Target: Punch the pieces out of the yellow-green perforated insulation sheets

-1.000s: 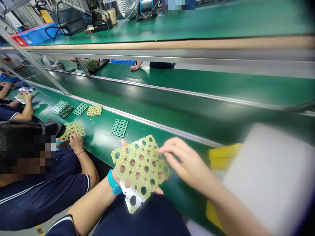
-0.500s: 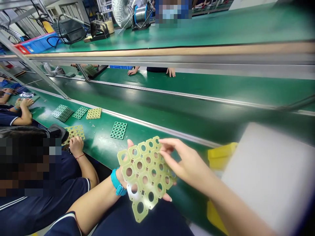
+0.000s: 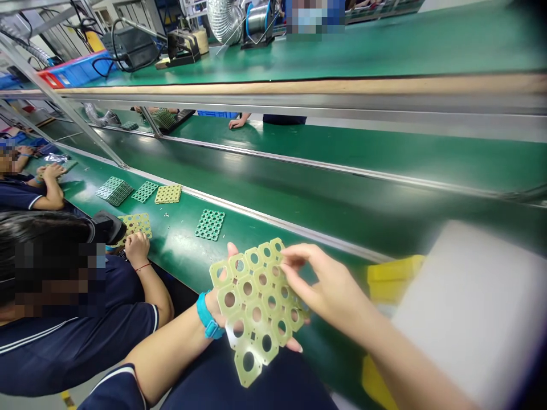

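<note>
A honeycomb-shaped, pale yellow-green fibreglass sheet [image 3: 256,304] with rows of round holes lies across my left hand [image 3: 212,310], which wears a teal wristband and supports it from below. My left thumb comes up past the sheet's upper edge, and fingertips show beneath its right side. My right hand [image 3: 329,285] pinches the sheet's upper right edge between curved fingers. Most of my left palm is hidden behind the sheet. Beyond it, a green perforated sheet [image 3: 209,224] lies flat on the green workbench [image 3: 179,250], out of reach of both hands.
A seated co-worker's hand [image 3: 137,249] rests on a yellow perforated sheet [image 3: 135,225]. Further sheets [image 3: 168,193] lie along the bench. A metal rail [image 3: 273,204] runs behind them. At right, a blurred white block [image 3: 470,307] stands before a yellow container [image 3: 395,276].
The sheet has shifted slightly right and down, turning a little, with both my hands following it. My right fingers stay on its upper right edge.
</note>
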Available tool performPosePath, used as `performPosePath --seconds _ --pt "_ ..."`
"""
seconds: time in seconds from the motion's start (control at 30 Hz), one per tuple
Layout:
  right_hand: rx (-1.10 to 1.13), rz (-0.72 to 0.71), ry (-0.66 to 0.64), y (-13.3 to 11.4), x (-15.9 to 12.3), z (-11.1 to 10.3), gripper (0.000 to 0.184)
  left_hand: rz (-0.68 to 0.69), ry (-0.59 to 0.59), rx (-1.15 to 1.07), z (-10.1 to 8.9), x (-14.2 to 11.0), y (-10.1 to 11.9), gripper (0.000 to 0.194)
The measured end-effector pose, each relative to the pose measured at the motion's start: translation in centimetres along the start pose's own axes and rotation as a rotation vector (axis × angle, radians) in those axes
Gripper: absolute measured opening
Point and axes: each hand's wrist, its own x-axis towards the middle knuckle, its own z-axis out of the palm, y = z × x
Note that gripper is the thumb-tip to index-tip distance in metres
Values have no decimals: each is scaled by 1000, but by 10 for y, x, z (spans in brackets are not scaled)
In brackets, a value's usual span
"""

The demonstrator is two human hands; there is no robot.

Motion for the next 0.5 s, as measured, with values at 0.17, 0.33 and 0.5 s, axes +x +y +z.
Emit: performPosePath --seconds 0.17,0.33,0.5 --pt "3 33 -18 -2 0 0 18 35 48 -42 4 -1 -1 79" --pt "-10 38 -82 -3 3 0 15 88 82 -21 4 0 -2 93" --pt "9 136 -162 1 6 3 9 62 58 -10 1 1 -1 94"
